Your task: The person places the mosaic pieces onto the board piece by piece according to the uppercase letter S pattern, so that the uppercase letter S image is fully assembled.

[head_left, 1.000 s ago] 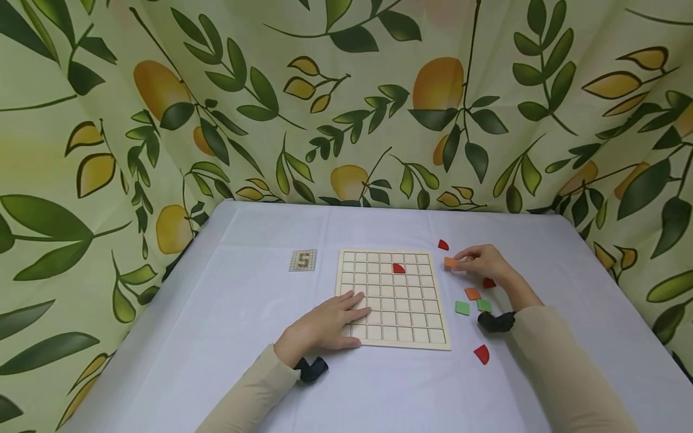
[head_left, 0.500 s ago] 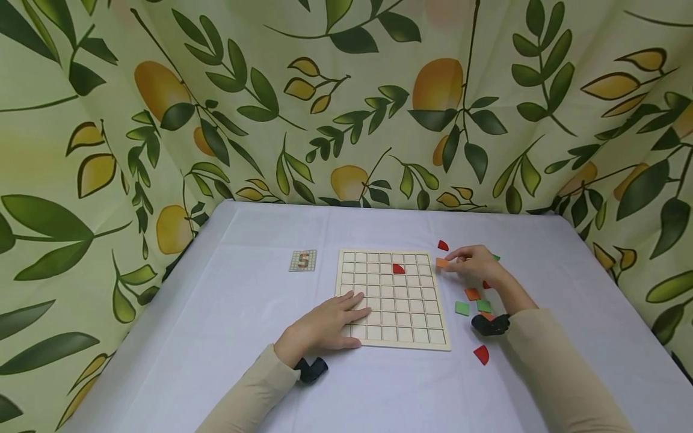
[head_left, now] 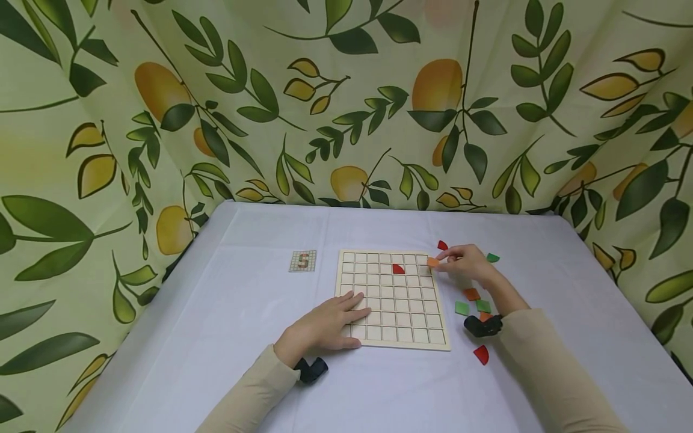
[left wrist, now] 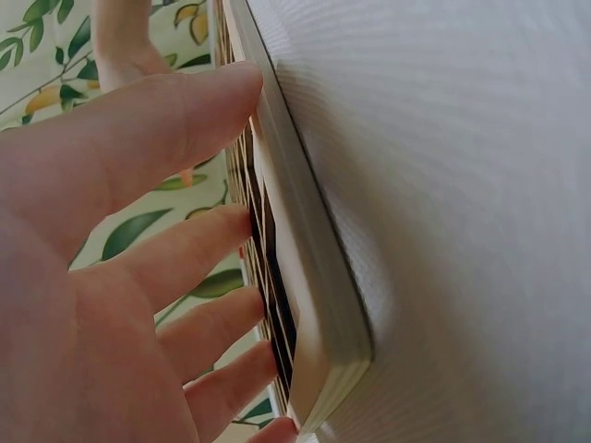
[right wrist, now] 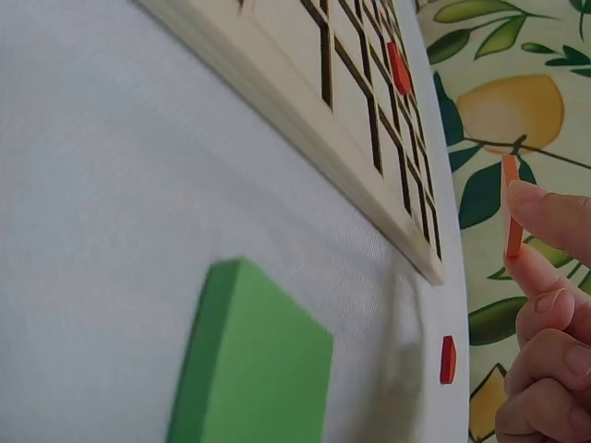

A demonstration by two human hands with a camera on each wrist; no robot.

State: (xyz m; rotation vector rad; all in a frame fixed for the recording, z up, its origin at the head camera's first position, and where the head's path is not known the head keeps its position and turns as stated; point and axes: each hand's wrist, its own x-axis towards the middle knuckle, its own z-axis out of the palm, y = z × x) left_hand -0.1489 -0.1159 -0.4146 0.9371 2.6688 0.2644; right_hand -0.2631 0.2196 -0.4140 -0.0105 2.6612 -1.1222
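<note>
A pale wooden grid board [head_left: 395,307] lies flat on the table, with a red quarter-circle tile [head_left: 398,269] set in one of its upper squares. My left hand [head_left: 327,325] rests on the board's lower left corner with fingers spread; in the left wrist view its thumb [left wrist: 212,101] and fingertips touch the edge and surface. Between thumb and finger, my right hand [head_left: 468,263] pinches an orange square tile [head_left: 432,262], held over the board's upper right edge. In the right wrist view that orange tile [right wrist: 512,208] stands on edge, its remaining fingers curled beneath.
Right of the board lie green square tiles [head_left: 462,308], orange tiles [head_left: 471,294], a red quarter-circle [head_left: 481,355], another red piece [head_left: 443,245] and a green piece [head_left: 492,257]. A small pattern card [head_left: 302,260] sits left of the board. A leaf-print curtain [head_left: 346,120] hangs behind the table.
My right hand has carried the orange tile leftward from the table beside the board to its upper right edge. The left hand stays in place.
</note>
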